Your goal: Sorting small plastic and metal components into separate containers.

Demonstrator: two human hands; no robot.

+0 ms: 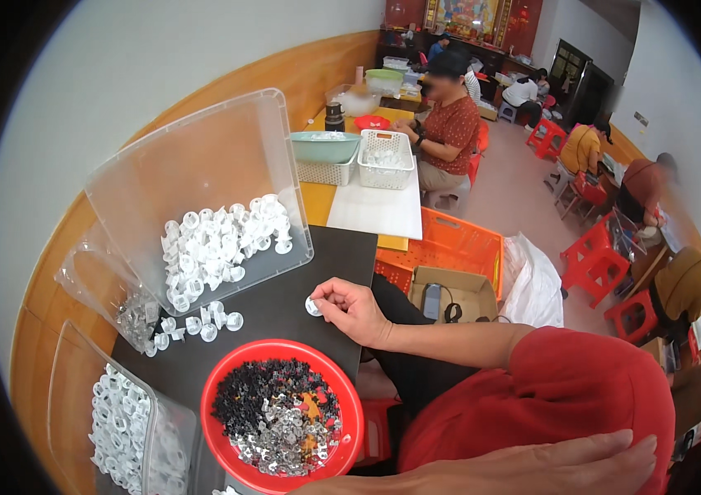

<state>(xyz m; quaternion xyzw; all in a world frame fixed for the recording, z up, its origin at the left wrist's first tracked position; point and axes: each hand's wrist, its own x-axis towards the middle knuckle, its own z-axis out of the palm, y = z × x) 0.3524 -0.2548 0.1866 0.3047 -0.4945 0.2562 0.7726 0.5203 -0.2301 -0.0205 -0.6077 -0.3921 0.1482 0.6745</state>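
Over the dark tabletop (335, 247), my right hand (354, 312) pinches a small white round plastic part (312, 306) between thumb and fingertips. My left hand (523, 472) reaches across the lower edge, its fingers stretched out flat and seemingly resting against my red sleeve (594, 396); nothing shows in it. Below the right hand stands a red round basin (353, 412) of small black pieces (251, 396) and shiny metal clips (280, 437). Several loose white plastic parts (208, 322) lie left of it, before a tilted clear bin (123, 177) holding a heap of similar parts.
Another clear bin (170, 396) of white parts stands at lower left, near a plastic bag (119, 285) of metal pieces. An orange crate (470, 239) and a cardboard box (470, 285) are beyond my right arm. A co-worker (449, 124) sits behind white baskets (386, 176); red stools (594, 256) line the right.
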